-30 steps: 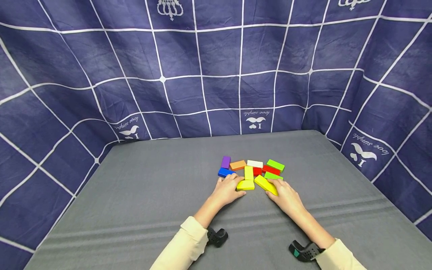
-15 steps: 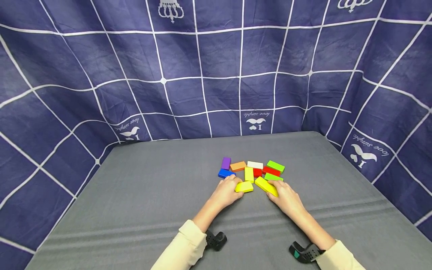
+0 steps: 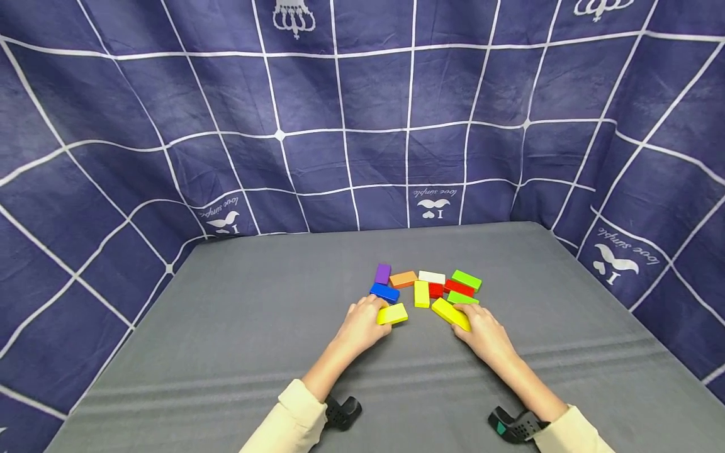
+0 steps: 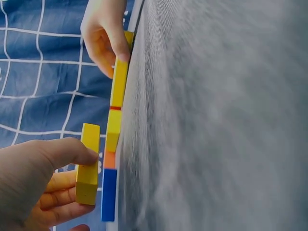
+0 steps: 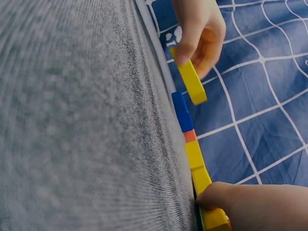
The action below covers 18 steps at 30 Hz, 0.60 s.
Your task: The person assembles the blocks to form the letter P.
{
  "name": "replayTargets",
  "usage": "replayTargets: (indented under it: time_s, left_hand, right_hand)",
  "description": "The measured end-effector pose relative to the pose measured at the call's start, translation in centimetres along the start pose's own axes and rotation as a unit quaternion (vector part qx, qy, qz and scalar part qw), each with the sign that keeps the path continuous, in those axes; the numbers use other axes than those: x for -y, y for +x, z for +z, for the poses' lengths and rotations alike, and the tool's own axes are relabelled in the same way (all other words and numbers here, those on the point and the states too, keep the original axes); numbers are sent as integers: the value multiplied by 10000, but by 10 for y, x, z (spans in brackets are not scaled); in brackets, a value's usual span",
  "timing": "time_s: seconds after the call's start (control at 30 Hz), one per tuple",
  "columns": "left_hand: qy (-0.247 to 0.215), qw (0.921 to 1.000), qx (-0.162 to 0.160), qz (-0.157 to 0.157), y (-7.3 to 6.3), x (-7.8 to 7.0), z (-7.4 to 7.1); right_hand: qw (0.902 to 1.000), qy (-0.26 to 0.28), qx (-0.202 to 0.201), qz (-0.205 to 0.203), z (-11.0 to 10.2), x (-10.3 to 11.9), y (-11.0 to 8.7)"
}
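My left hand (image 3: 359, 325) pinches a yellow block (image 3: 393, 314) between thumb and fingers. Both wrist views show this block (image 4: 87, 166) raised off the table, near the blue block (image 3: 384, 293). On the right, my right hand (image 3: 485, 331) grips a second yellow block (image 3: 450, 314), which lies slanted on the table; in the right wrist view the thumb presses along its side (image 5: 202, 179). Between the two hands lies a third yellow block (image 3: 421, 294), touched by neither. Part of each gripped block is hidden by the fingers.
Behind the hands lie purple (image 3: 382, 274), orange (image 3: 403, 279), white (image 3: 432, 277), red (image 3: 459, 287) and green (image 3: 467, 280) blocks, close together. Another red (image 3: 435, 290) and another green block (image 3: 462, 298) sit among them. A blue gridded curtain (image 3: 374, 157) hangs behind the grey table (image 3: 255, 302).
My left hand has moved left with its yellow block, away from the third yellow block it was beside. The right hand and its block have stayed nearly in place.
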<state>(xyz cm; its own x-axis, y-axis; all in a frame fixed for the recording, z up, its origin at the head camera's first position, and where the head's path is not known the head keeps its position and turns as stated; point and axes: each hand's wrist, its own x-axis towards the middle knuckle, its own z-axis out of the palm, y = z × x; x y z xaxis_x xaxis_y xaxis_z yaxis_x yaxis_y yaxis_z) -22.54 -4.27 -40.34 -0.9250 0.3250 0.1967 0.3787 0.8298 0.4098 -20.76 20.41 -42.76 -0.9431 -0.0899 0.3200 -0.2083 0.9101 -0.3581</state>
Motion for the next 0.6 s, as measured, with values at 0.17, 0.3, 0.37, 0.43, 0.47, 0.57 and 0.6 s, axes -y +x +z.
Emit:
replayTargets:
  time_s: [0.17,0.3,0.37,0.43,0.47,0.57,0.6]
  left_hand:
    - [-41,9997,-204,-90,-9,11,-5]
    - [-59,9990,-408,-147,-17,20,-12]
    - [-56,9987,-463,-226,-20,24,-16]
    - [-41,9982,-513,-309,-24,29,-19]
    - [-37,9979,-532,-355,-25,31,-21]
    - [-8,9971,-594,-478,-30,36,-24]
    - [-3,9968,-607,-512,-32,37,-25]
  right_hand:
    - [9998,4,-194,-99,-5,2,-1]
    - [9989,41,-398,-232,-8,7,0]
    - [9986,88,-450,-279,-9,12,0]
    - [9982,126,-489,-314,-11,17,-1]
    - [9980,150,-502,-340,-12,20,-2]
    - [9975,192,-519,-434,-14,32,-6]
    - [9974,184,-507,-469,-15,36,-8]
